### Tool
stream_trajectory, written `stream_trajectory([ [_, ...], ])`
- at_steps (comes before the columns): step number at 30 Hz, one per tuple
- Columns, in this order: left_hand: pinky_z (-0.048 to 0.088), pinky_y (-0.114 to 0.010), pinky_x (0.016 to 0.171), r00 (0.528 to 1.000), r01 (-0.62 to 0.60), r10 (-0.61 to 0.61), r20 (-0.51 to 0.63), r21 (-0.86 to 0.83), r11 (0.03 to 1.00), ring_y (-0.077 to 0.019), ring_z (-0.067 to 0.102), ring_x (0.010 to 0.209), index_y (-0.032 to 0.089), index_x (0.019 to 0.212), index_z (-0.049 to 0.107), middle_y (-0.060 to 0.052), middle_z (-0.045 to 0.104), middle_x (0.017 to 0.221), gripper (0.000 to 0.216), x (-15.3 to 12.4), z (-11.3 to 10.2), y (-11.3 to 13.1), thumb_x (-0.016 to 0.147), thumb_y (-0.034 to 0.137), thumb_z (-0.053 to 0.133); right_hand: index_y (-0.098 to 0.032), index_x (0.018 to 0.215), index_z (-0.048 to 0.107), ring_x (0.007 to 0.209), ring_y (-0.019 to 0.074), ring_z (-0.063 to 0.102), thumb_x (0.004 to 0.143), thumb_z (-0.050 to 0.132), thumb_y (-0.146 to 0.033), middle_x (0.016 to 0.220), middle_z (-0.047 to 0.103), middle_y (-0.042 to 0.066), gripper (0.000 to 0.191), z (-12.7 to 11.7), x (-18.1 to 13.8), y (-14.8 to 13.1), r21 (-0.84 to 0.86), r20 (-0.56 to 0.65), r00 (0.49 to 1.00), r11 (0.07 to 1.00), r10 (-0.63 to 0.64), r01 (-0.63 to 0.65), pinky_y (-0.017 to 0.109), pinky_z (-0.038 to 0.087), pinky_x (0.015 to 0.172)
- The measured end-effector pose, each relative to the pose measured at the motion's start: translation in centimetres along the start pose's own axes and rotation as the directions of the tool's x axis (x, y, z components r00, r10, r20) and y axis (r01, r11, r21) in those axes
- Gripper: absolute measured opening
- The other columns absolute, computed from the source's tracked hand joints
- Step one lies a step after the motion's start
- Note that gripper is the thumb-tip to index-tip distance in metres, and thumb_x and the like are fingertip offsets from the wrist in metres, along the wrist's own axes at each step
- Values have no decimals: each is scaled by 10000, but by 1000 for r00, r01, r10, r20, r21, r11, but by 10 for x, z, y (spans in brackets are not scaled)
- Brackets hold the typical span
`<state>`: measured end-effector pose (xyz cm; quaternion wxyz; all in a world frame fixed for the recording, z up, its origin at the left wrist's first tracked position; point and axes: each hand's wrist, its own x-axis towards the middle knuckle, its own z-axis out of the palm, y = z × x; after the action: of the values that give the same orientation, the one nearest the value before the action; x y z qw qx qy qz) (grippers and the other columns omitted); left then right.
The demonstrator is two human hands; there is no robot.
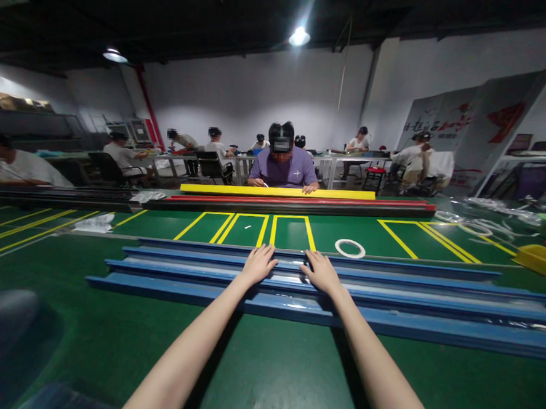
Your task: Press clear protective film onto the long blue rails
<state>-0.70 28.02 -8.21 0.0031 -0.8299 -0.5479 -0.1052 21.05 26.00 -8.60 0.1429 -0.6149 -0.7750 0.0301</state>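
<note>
Several long blue channel profiles [166, 287] lie side by side across the green table, their open troughs facing up. My left hand [259, 265] rests on the far profiles with its fingers stretched forward. A short way to the right, my right hand [322, 271] lies on the same profiles, fingers spread. Neither hand is wrapped around anything. Shiny clear film shows in places along the troughs. Just beyond my right hand, a white ring of tape or tubing [350, 249] lies flat on the table.
Yellow tape lines mark the green table [262, 376]. Across it, a person in a purple shirt [284, 168] sits behind a yellow bar [278, 192] and red-black bars [296, 204]. Coiled white tubing [479, 226] and a yellow bin [540, 263] are at right. Other people sit farther back.
</note>
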Motion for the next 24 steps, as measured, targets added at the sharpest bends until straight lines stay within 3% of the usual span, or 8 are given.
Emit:
stream_trajectory([
  [4, 195, -468, 1069, 996, -14, 18, 87, -39, 999, -243, 225, 1334, 252, 1353, 338, -36, 309, 1430, 530, 4, 4, -3, 896, 506, 253, -112, 1263, 484, 1216, 234, 396, 857, 346, -499, 1313, 475, 119, 578, -4, 6, 1, -17, 4, 997, 997, -81, 81, 356, 253, 1018],
  [12, 187, -484, 1070, 995, -16, 20, 95, -40, 999, -247, 234, 1331, 245, 1328, 382, -37, 316, 1428, 612, 10, 2, -5, 856, 608, 238, -127, 1158, 571, 1086, 240, 487, 804, 400, -585, 1153, 586, 124, 604, -11, 17, 2, -64, 23, 997, 995, -78, 79, 316, 339, 931],
  [20, 239, -475, 1029, 995, -15, 12, 104, 26, 1000, -260, 435, 1191, 256, 1246, 479, -75, 523, 1263, 610, 28, -2, -8, 840, 639, 236, -141, 1056, 591, 991, 262, 542, 715, 371, -742, 1023, 622, 135, 725, -15, 34, 6, -113, 108, 994, 994, 8, 4, 337, 413, 788],
  [24, 294, -429, 994, 997, -55, 48, 61, 115, 992, -269, 494, 1108, 206, 1256, 475, -130, 567, 1153, 653, 28, -1, -9, 840, 638, 217, -140, 1005, 608, 958, 264, 560, 685, 362, -776, 997, 617, 145, 753, -12, 36, 8, -143, 77, 997, 990, 8, 3, 333, 417, 757],
])
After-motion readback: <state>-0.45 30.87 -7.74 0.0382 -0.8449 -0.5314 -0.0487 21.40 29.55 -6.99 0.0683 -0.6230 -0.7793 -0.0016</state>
